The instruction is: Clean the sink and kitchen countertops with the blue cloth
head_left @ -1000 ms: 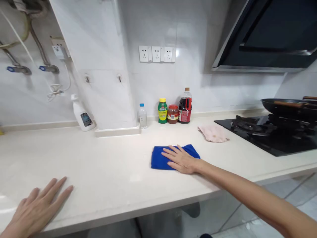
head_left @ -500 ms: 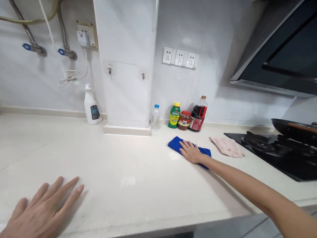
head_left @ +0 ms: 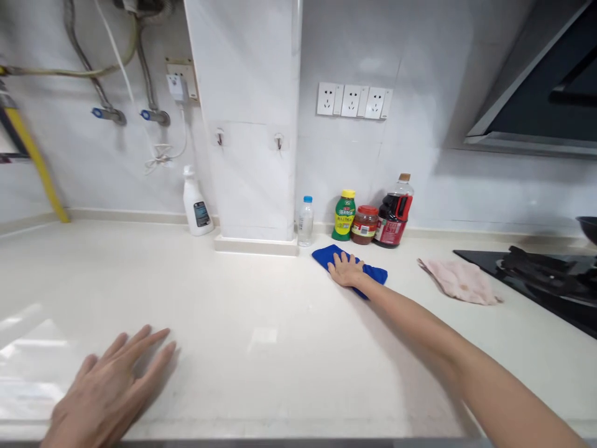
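My right hand lies on a folded blue cloth, fingers spread and pressing it against the white countertop. Just behind the cloth, along the wall, stand a green bottle with a yellow cap, a red-lidded jar and a large dark sauce bottle. A clear bottle with a blue cap is a little to their left. At the lower left, my left hand rests on the countertop with its fingers apart, holding nothing.
A pink cloth lies right of the blue one, beside the black gas stove. The range hood overhangs the right side. A white spray bottle stands left of the wall pillar. The counter's front edge runs along the bottom.
My right hand and the blue cloth have slid left and closer to the wall. The view has turned left, so a yellow hose now shows. My left hand stays flat on the counter.
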Action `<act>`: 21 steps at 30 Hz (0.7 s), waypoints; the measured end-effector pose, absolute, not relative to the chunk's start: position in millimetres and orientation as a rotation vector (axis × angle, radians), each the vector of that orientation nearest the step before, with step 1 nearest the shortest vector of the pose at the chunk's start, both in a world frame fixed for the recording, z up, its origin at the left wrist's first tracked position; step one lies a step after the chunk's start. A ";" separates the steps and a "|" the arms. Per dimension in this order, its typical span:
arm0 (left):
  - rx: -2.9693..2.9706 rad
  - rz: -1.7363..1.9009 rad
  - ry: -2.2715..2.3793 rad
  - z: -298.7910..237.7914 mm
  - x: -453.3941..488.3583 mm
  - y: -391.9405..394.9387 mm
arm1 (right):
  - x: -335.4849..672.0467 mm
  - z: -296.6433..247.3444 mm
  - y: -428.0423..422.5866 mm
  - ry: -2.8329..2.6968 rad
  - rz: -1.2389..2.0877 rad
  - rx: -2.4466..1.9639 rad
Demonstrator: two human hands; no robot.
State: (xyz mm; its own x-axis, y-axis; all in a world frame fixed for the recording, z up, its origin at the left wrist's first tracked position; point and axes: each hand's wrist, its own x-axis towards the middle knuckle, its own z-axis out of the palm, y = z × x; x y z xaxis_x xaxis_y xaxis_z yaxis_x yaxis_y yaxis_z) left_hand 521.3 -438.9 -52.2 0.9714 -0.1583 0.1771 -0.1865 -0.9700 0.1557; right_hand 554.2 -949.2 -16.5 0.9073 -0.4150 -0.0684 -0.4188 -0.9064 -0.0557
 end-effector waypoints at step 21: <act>2.928 0.190 -0.298 -33.6 518.0 -445.2 | 387.4 -7.4 -790.9 -0.689 0.020 -2.743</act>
State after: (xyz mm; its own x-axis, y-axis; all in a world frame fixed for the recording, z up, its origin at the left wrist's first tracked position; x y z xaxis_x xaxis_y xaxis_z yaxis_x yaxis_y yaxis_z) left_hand 518.0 -445.2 -33.6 0.9716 -0.1864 0.1458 -0.2110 -0.9613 0.1771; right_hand 387.4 -790.9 -7.4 0.8840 0.4634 0.0618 0.4590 -0.8353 -0.3027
